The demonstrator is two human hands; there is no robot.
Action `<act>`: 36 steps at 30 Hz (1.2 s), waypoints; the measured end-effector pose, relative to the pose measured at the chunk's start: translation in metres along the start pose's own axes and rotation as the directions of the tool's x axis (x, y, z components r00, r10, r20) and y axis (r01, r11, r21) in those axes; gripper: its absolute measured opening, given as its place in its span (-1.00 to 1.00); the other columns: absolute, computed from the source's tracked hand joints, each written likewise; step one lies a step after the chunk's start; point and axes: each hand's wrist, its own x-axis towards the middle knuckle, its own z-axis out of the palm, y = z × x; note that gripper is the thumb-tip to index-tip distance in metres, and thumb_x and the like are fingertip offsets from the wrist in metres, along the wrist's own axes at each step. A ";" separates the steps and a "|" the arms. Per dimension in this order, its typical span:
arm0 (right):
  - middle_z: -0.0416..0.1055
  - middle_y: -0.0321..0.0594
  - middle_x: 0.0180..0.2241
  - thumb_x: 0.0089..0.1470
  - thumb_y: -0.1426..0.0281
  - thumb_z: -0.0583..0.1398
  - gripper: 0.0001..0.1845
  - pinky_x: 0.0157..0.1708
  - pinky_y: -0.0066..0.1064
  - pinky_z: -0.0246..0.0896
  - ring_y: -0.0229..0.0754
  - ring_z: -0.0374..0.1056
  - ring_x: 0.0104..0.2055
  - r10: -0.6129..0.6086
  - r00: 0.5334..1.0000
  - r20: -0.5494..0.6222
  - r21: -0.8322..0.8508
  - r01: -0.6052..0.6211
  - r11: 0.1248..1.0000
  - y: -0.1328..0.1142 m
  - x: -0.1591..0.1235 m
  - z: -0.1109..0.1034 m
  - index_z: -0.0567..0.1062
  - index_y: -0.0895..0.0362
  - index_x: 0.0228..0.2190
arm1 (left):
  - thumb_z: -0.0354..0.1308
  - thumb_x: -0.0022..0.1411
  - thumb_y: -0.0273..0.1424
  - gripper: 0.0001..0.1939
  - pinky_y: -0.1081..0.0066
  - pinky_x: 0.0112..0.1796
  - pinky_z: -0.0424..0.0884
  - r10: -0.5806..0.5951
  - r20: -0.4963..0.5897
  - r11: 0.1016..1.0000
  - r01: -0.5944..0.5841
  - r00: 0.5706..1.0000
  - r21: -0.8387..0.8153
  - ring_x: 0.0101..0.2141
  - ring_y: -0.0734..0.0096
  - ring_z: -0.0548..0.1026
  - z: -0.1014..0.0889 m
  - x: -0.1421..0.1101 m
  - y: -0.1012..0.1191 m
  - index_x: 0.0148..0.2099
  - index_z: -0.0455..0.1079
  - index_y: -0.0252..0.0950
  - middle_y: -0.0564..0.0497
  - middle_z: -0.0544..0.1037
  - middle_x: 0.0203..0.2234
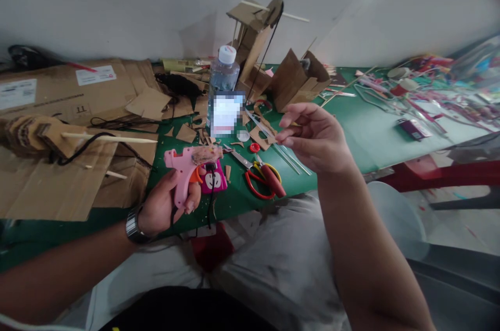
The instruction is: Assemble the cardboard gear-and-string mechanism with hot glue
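My left hand [166, 203] is wrapped round the handle of a pink hot glue gun [182, 169], its nozzle pointing right and its orange trigger by my fingers. A black cord hangs near it. My right hand [316, 138] is raised over the table with fingers curled and thumb close to the fingertips; whatever is between them, if anything, I cannot make out. Below it lie clear glue sticks [291, 159]. Between my hands are scissors [260, 177] with red and yellow handles and a red-handled tool [273, 180]. A magenta box [216, 179] sits behind the glue gun.
Cardboard sheets [128, 75] and a cardboard wheel piece with a skewer [109, 137] cover the left. A bottle [224, 73], a tall cardboard structure [253, 44] and an open cardboard box [299, 81] stand behind. Craft scraps [422, 101] lie right, beyond a red chair [425, 172].
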 end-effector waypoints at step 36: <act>0.50 -0.08 -0.01 0.28 0.39 0.24 -0.51 0.18 0.09 0.44 0.16 0.44 0.13 -0.193 0.956 0.220 -0.266 0.249 0.931 0.019 -0.096 0.143 0.43 -0.19 0.20 | 0.39 0.26 -0.45 -0.19 0.07 0.06 0.56 0.445 0.200 0.584 -0.452 0.873 0.674 0.07 -0.01 0.52 -0.005 -0.020 -0.023 0.49 0.28 0.01 -0.17 0.49 0.14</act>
